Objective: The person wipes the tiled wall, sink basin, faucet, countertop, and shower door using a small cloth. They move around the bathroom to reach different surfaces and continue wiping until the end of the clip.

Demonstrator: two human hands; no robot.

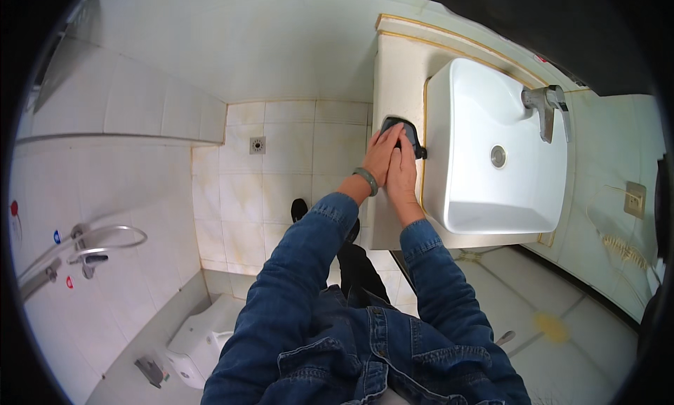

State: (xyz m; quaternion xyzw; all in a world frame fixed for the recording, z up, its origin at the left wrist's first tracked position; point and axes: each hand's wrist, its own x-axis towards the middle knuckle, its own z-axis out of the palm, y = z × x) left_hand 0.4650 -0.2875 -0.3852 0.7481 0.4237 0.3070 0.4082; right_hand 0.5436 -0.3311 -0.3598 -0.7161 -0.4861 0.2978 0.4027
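My left hand (pixel 380 157), with a grey-green bangle on its wrist, rests against a small black rounded case-like object (pixel 412 131) on the counter (pixel 397 71). Beside it, pressed close, my right hand (pixel 402 172) reaches onto the same object. The fingers of both hands are closed together over its near part and hide much of it. A short dark bit sticks out at its right side, close to the basin. What kind of object this is I cannot make out.
Just right of my hands stands a white rectangular basin (pixel 439 138) with a chrome faucet (pixel 546 110). A floor drain (pixel 258 145) lies in the tiled floor. The shower fitting (pixel 88 250) is on the left wall, a white toilet (pixel 200 342) at lower left. Black fabric (pixel 526 29) hangs at upper right.
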